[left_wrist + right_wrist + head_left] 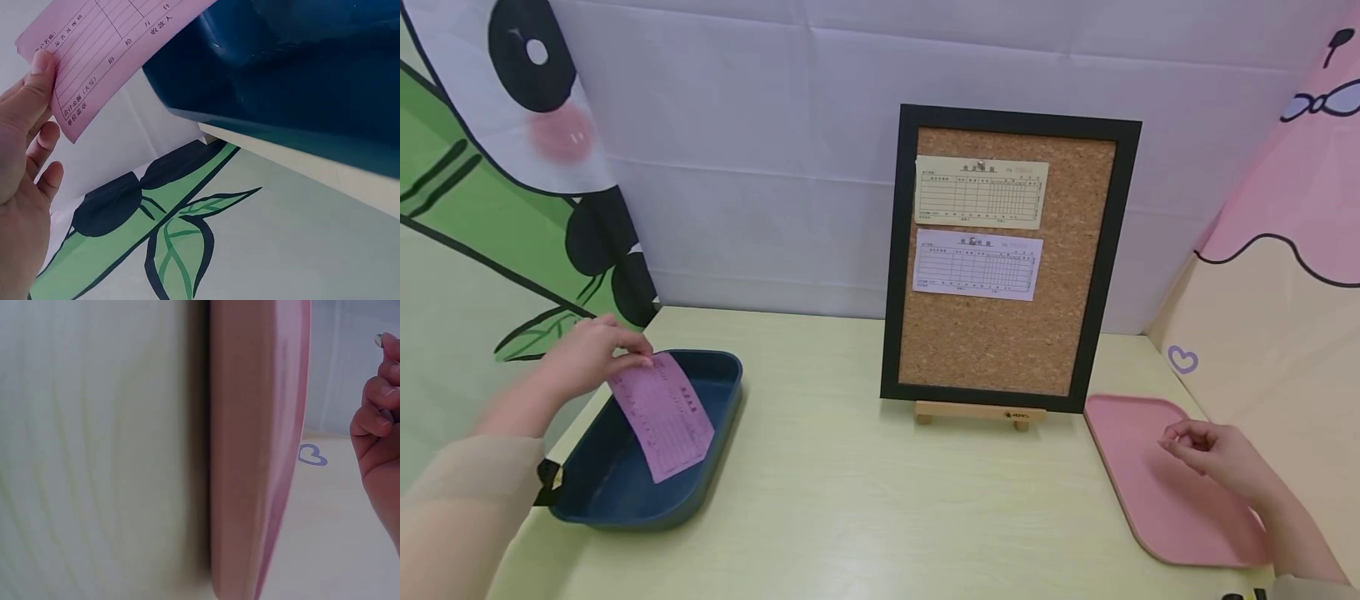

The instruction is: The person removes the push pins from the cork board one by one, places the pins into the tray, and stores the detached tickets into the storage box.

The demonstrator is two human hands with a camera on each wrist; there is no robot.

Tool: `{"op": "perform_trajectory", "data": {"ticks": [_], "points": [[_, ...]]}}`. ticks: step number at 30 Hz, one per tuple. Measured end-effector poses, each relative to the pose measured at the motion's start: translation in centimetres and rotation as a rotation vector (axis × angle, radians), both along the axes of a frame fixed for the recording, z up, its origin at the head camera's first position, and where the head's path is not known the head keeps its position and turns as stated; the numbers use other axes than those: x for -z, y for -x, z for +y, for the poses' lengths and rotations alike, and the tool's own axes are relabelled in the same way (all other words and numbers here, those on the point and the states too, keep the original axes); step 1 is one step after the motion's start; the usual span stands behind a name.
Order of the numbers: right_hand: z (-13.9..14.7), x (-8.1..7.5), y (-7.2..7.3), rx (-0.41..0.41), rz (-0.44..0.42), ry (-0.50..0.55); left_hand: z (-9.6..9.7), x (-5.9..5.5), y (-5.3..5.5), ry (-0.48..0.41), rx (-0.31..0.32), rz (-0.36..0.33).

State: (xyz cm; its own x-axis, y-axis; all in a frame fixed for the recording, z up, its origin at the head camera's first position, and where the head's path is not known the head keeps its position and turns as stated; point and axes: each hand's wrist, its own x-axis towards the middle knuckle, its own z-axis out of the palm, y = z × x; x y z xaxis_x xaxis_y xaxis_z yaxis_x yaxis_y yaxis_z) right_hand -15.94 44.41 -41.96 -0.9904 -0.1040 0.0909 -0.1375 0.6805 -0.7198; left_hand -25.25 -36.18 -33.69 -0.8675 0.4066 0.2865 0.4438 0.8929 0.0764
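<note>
Right hand (1221,457): pinches a small object (379,341) — perhaps a pin — over pink tray (1183,533).
Pink slip (670,421): in the grip of left hand (597,357), above blue tray (598,475) — seemingly the picking-up step; next needs clear lifting.
Cork board (985,346): farther, bears two pinned slips (966,196).

The head camera looks forward and down over the worktop (835,500). Close in, the left wrist view shares the pink slip (666,421) and blue tray (606,479) with it; the right, turned sideways, the pink tray (1153,496).
</note>
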Motion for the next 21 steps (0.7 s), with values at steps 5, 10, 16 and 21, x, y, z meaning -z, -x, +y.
{"op": "perform_trajectory", "data": {"ticks": [5, 10, 16, 21], "points": [[0.5, 0.6, 0.0, -0.013, -0.024, -0.026, 1.0, 0.4, 0.7, 0.047, 0.032, -0.061], [1.2, 1.1, 0.0, -0.043, -0.023, -0.072, 2.2, 0.9, 1.2, 0.09, 0.1, -0.062], [1.7, 1.9, 0.5, -0.11, 0.002, -0.104, 2.6, 2.5, 1.8, 0.157, 0.167, -0.029], [2.1, 2.6, 1.2, -0.19, 0.009, -0.097, 2.7, 3.6, 2.2, 0.167, 0.193, -0.018]]}}
